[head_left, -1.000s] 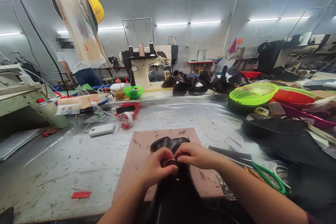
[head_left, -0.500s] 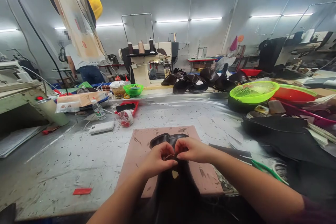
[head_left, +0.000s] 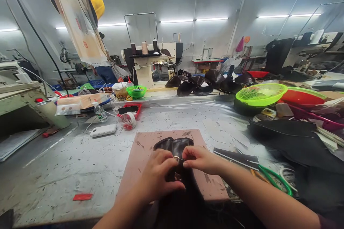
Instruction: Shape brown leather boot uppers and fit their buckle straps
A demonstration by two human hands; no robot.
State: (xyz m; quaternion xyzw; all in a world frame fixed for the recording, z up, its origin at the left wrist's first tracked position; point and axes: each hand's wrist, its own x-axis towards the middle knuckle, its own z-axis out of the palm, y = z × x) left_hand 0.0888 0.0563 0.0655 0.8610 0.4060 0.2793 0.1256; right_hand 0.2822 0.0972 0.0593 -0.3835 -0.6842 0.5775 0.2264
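Observation:
A dark, glossy leather piece with two rounded upper ends lies on a pink board before me, its lower part running down toward my body. At its middle is a small shiny metal ring. My right hand pinches a dark strip of the leather between thumb and fingers just right of the ring. My left hand curls over the leather on the left, fingers bent and thumb low; its grip is partly hidden behind the hand.
Green-handled scissors and black leather scraps lie to the right. A white power bank, a plastic bottle and a red tray are at left. Behind stands a sewing machine; yellow-green baskets sit at right.
My left hand has turned and shifted lower left, its thumb dropping. The ring now shows between my hands, and the pale spot below is covered. A person at back left has moved behind the hanging bag.

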